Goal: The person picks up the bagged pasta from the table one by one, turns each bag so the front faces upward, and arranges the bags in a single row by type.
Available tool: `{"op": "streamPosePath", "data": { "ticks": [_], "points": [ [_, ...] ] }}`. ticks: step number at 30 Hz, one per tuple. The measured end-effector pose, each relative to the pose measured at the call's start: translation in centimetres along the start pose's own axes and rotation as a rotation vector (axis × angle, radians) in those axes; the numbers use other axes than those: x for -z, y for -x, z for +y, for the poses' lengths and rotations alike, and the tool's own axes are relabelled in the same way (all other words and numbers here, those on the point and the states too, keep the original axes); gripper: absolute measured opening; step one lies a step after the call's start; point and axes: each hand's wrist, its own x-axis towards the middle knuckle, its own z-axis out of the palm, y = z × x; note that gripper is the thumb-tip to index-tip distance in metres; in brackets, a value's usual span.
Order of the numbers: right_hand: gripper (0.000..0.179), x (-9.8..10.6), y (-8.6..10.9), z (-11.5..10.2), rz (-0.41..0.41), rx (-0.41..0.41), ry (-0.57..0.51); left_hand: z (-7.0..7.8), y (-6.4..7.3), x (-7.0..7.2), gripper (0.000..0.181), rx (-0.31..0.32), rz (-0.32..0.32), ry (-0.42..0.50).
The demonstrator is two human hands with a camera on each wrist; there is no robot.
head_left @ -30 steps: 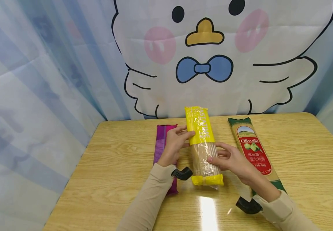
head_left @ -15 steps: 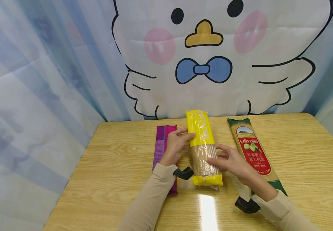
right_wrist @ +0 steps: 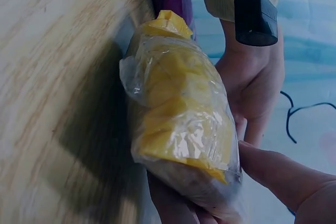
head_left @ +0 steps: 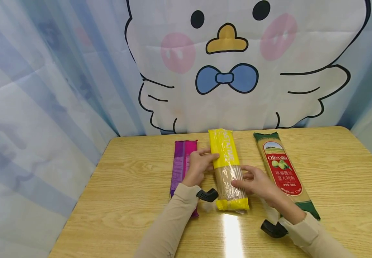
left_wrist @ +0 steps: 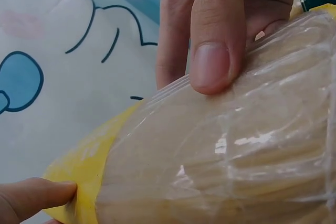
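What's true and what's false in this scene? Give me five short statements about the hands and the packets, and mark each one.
1. The left hand and right hand both hold the long yellow-and-clear plastic packet. True.
2. A long purple plastic packet lies to the left of it. True.
3. The right hand grips the upper yellow section. False: it holds the clear part.
4. A tan packet with green ends and a red oval label lies on the wood-grain table. True.
5. The purple packet touches the tan one. False: they are apart, with the yellow packet between them.
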Motion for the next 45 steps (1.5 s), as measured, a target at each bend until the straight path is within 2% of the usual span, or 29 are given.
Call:
{"op": "streamPosePath", "data": {
  "ticks": [8,13,18,23,26,29,33,36,45],
  "points": [
    [0.076,0.0,-0.2,0.3,-0.022,-0.001,-0.034,-0.6,-0.3,-0.3,0.037,0.041,0.013,-0.054],
    [0.074,0.1,-0.1,0.3,-0.005,-0.012,0.046,-1.0,-0.4,-0.3,0.035,0.064,0.014,-0.043],
    [0.070,0.1,-0.1,0.4,-0.005,-0.025,0.085,-1.4,-0.5,-0.2,0.035,0.060,0.006,-0.093],
    [0.067,0.3,-0.2,0.5,0.016,-0.002,0.157,-1.4,-0.5,-0.3,0.037,0.060,0.002,-0.116],
    [0.062,0.7,-0.1,0.3,0.043,0.021,0.214,-1.4,-0.4,-0.4,0.039,0.028,0.014,-0.140],
    [0.056,1.1,0.0,-0.1,0.063,0.059,0.236,-0.9,-0.2,-0.2,0.042,-0.030,0.010,-0.161],
    [0.051,1.1,-0.2,-1.1,0.093,0.118,0.289,0.3,0.1,0.8,0.044,-0.110,-0.008,-0.168],
    [0.048,0.7,-0.4,-1.7,0.115,0.154,0.335,0.9,0.2,1.4,0.042,-0.145,-0.005,-0.165],
    [0.048,-1.4,-0.9,-3.0,0.085,0.197,0.293,1.7,0.4,3.4,0.035,-0.197,0.019,-0.187]
  ]
}}
